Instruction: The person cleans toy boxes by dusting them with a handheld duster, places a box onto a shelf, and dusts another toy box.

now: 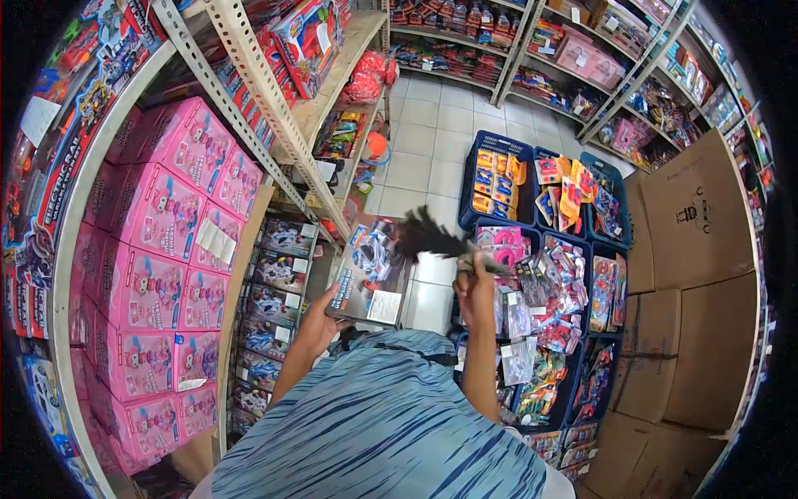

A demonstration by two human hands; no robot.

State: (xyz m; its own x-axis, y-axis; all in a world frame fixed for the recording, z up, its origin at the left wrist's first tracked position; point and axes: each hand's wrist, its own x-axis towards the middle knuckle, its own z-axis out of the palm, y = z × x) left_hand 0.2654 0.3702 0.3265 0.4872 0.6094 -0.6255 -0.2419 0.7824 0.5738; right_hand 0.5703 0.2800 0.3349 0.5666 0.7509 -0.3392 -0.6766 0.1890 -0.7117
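Note:
A dark toy box [366, 270] with a vehicle picture and a white label is in my left hand [318, 323], whose fingers grip its lower left edge. My right hand [475, 291] is closed around the handle of a dark feather duster [432, 237]. The duster's feathers point left, close to the box's upper right side; whether they touch it cannot be made out. Similar boxed toys [278, 270] are stacked on the shelf to the left of my left hand.
Pink boxes [158, 283] are stacked at the left behind a metal shelf post [283, 108]. Blue baskets [499, 145] of packaged toys stand at the right, beside large cardboard boxes [698, 216]. Tiled floor [420, 150] shows ahead, with filled shelves beyond.

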